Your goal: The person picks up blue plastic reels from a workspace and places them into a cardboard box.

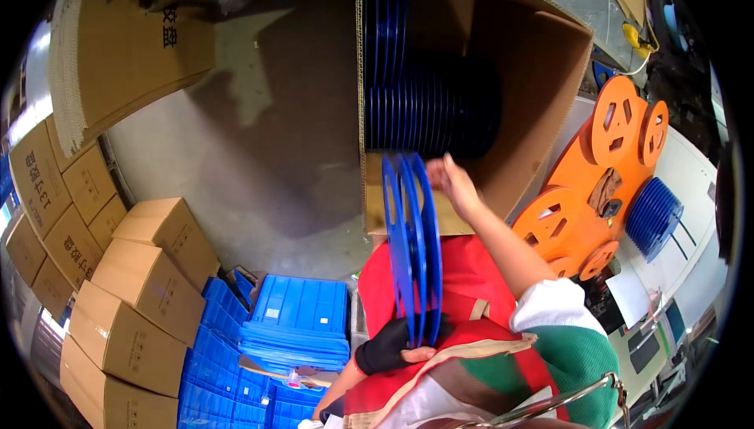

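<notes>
Several thin blue plastic discs [412, 248], like reel flanges, stand on edge in front of my body, slightly fanned apart. My left hand [394, 350], in a black fingerless glove, grips them at their lower edge. At their upper right edge is my bare right hand [455, 184], thumb raised and apart from the fingers; whether the fingertips touch the nearest disc is hard to see. Just beyond, a large open cardboard box [542, 91] holds rows of similar blue discs [416, 119] packed on edge.
Stacked blue plastic crates [302, 307] and cardboard boxes [141, 288] stand at left. Flattened cardboard [133, 60] leans at far left beside the grey floor [275, 115]. To the right, an orange fixture with round plates [585, 186] adjoins a white table [687, 186] bearing blue discs [653, 219].
</notes>
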Available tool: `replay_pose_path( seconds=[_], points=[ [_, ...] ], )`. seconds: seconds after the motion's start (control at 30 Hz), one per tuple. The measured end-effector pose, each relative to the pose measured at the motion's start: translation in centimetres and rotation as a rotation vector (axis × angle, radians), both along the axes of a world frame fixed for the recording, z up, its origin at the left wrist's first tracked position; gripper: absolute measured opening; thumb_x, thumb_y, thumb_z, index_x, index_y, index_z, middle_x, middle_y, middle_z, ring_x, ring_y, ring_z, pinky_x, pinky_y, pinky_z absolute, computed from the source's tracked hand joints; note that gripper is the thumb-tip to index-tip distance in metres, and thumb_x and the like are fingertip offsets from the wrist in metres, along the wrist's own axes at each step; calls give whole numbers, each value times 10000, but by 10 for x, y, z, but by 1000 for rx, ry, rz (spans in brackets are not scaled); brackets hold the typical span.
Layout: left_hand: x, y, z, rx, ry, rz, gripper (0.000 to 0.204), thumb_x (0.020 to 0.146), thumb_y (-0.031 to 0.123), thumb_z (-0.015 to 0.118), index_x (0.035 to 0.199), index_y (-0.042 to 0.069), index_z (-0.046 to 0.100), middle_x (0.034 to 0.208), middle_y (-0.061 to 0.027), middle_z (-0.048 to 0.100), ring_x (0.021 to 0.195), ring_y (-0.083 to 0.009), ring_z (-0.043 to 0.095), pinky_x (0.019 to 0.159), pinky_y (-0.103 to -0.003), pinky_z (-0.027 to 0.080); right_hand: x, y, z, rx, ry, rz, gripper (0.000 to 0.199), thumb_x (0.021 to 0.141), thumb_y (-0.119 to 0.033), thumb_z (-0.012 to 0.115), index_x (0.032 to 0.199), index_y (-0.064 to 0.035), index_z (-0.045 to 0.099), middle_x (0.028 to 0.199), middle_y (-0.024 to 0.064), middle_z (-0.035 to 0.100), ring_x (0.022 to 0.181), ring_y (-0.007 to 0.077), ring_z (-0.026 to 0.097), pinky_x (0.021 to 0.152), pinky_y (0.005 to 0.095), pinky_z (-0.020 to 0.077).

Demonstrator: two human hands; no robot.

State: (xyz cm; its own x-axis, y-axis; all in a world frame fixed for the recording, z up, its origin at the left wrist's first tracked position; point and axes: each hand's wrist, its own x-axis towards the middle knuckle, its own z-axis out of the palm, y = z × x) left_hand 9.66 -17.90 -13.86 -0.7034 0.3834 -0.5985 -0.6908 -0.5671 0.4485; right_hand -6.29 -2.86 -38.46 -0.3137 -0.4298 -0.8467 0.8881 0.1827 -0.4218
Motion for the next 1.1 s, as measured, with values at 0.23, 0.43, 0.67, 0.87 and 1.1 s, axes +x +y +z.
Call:
replay_pose_path(
  seconds=[0.23, 0.43, 0.67, 0.87, 1.1],
  points=[
    [-70, 29, -26, 102, 128, -87, 528, 795, 239, 671, 1210, -8, 457, 1160, -125, 552, 1092, -218, 512, 959, -346, 372, 55, 69, 111, -208, 45, 357, 507, 814, -262, 662, 1204, -14, 454, 1133, 85, 527, 1015, 194, 516, 877, 333, 429],
    [-97, 46, -59, -612, 405, 44, 622, 763, 271, 711, 1225, -37, 429, 1153, -154, 551, 1084, -234, 521, 914, -331, 401, -20, 18, 95, -73, 425, 339, 450, 774, -211, 682, 1143, -16, 516, 1043, 80, 569, 940, 191, 549, 798, 320, 471],
    [-29, 39, -71, -946, -47, 199, 479, 794, 196, 669, 1171, -38, 487, 1069, -184, 597, 1005, -254, 580, 871, -329, 440, -87, -46, 78, -39, 180, -27, 456, 767, -212, 590, 1167, -25, 475, 1000, 62, 554, 932, 160, 532, 830, 300, 440],
    [74, 58, -102, -956, -266, 14, 364, 824, 226, 630, 1105, 10, 544, 975, -157, 638, 940, -242, 619, 808, -321, 475, -100, -78, 31, -35, 138, -111, 416, 725, -172, 649, 1105, -52, 533, 998, 68, 574, 917, 169, 547, 811, 307, 453],
    [121, 73, -110, -880, -371, -9, 333, 841, 218, 612, 1086, 1, 548, 932, -137, 645, 883, -213, 634, 780, -298, 484, -93, -75, -52, -39, -147, -25, 421, 720, -244, 692, 1085, -79, 564, 943, 79, 595, 824, 200, 580, 715, 326, 494]
  ],
)
